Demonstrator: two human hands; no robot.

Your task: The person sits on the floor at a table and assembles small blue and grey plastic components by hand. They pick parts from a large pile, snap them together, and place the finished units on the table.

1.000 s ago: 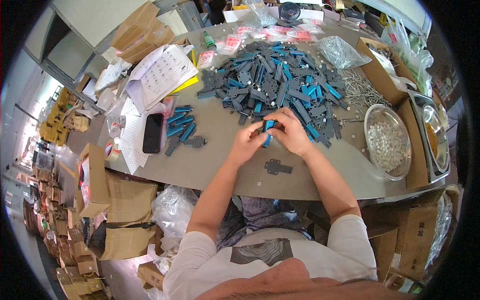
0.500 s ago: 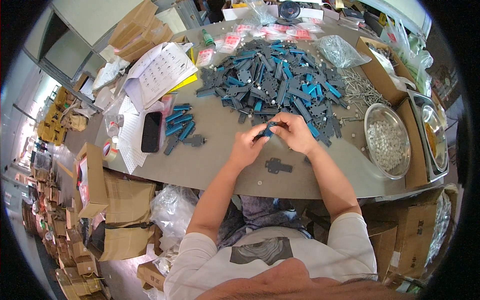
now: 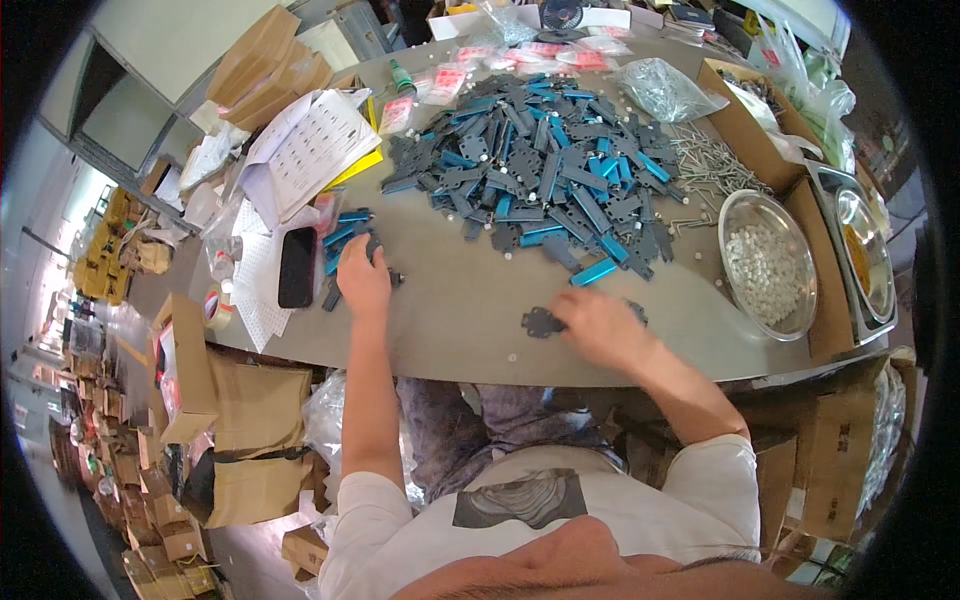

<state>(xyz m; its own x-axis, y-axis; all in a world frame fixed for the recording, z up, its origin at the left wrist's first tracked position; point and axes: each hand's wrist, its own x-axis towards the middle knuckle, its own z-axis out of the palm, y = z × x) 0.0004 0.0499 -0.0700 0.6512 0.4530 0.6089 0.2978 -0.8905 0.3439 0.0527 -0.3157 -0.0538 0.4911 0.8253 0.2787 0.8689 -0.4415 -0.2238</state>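
Note:
My left hand (image 3: 362, 278) rests at a small group of blue-and-black parts (image 3: 345, 228) on the left of the table. Its thumb stands apart from the fingers, and the hand covers some of these parts. Closer to the front edge, my right hand (image 3: 605, 325) has its fingertips closed on the end of a dark notched plate (image 3: 540, 322), which lies at the tabletop. Another dark piece (image 3: 636, 312) shows partly behind that hand. Just beyond it lies a bright blue bar (image 3: 595, 272), at the near edge of a large heap of blue and dark grey parts (image 3: 550, 165).
At the right stand a steel bowl of small white pieces (image 3: 765, 275), loose screws (image 3: 715, 160) and a cardboard box (image 3: 815, 225). A phone (image 3: 297, 268) and paper sheets (image 3: 315, 150) lie left. Small red-and-white bags (image 3: 445, 82) and a small fan (image 3: 560, 14) sit at the back.
My hands were together around a small blue-and-dark part and have separated. The left has moved left to the small group; the right has come down onto the dark plate.

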